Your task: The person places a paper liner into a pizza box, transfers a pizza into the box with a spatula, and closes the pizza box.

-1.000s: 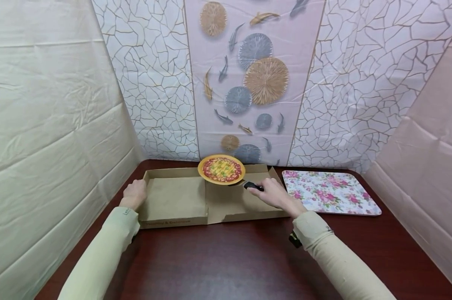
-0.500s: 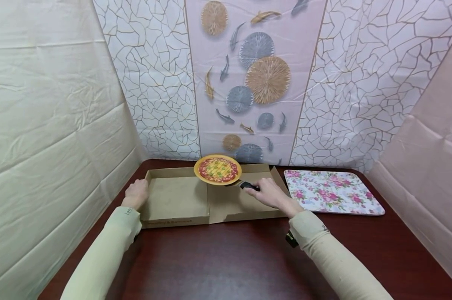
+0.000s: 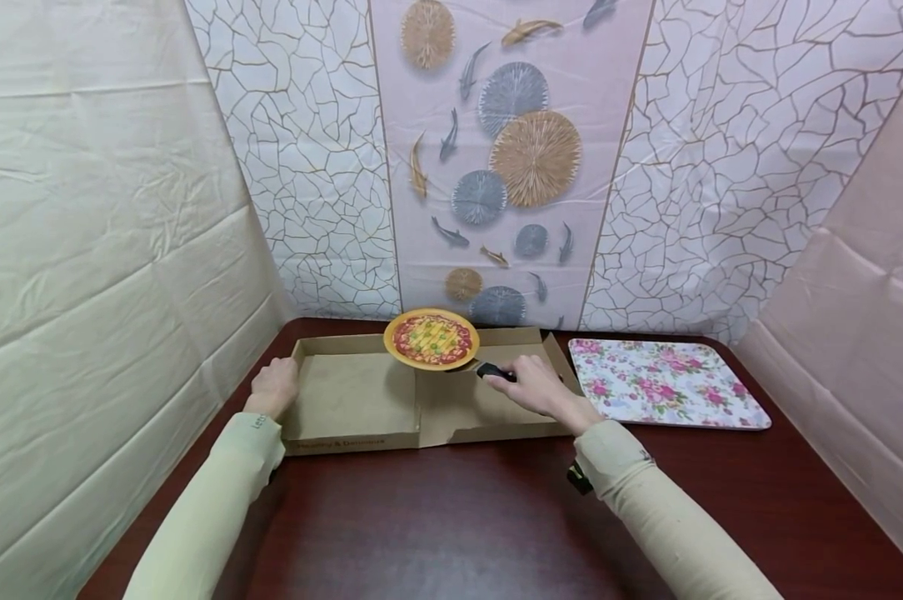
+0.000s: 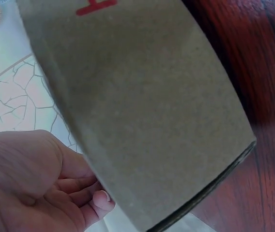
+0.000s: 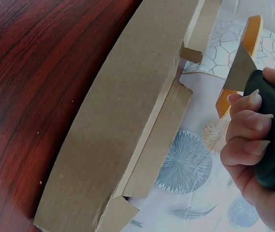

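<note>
My right hand point(image 3: 536, 385) grips the black handle point(image 5: 273, 135) of a pizza server, its fingers curled round it. On the server's metal blade point(image 5: 241, 70) rests a round toy-like pizza point(image 3: 431, 339) with a yellow rim and red, yellow and green topping. It is held above the middle of an opened cardboard pizza box point(image 3: 357, 396). At the box's left end my left hand point(image 3: 275, 388) holds the side wall, fingers bent at its edge. The left wrist view shows that hand point(image 4: 31, 179) against the cardboard wall point(image 4: 142, 96); part of its grip is hidden.
A white floral tray point(image 3: 669, 385) lies on the dark red table point(image 3: 421, 525), right of the box. Patterned cloth point(image 3: 324, 167) hangs behind, with plain cloth walls point(image 3: 107, 250) at both sides. A printed front flap point(image 3: 350, 445) faces me.
The right hand has carried the server and pizza slightly left, over the box. The left hand keeps its place at the box's left wall.
</note>
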A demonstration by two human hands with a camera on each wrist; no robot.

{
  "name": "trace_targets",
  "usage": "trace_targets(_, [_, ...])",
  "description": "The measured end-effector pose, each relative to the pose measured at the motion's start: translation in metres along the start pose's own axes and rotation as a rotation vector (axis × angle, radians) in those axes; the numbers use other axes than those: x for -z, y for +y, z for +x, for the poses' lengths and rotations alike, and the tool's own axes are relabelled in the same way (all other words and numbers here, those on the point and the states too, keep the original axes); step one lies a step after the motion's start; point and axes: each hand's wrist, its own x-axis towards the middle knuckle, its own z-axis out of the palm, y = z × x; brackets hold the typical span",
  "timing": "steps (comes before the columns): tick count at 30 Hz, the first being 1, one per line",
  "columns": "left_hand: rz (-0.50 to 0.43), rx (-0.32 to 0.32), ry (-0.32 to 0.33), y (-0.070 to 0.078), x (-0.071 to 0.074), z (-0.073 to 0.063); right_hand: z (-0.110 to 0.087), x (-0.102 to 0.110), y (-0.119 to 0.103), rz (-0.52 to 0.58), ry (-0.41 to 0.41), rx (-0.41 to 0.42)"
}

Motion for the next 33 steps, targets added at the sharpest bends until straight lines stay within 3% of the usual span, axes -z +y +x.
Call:
trace_targets(12, [-0.011, 0.012, -0.006, 0.003, 0.000, 0.001, 0.002, -0.003, -0.006, 0.029, -0.044, -0.020])
trace_targets(24, [-0.017, 0.016, -0.021, 0.003, 0.000, 0.005, 0.007, -0.006, -0.009, 0.030, -0.039, -0.012])
trace_targets(33, [-0.073, 0.048, -0.048, -0.001, 0.002, 0.005, 0.012, -0.009, -0.015, 0.032, -0.062, 0.003])
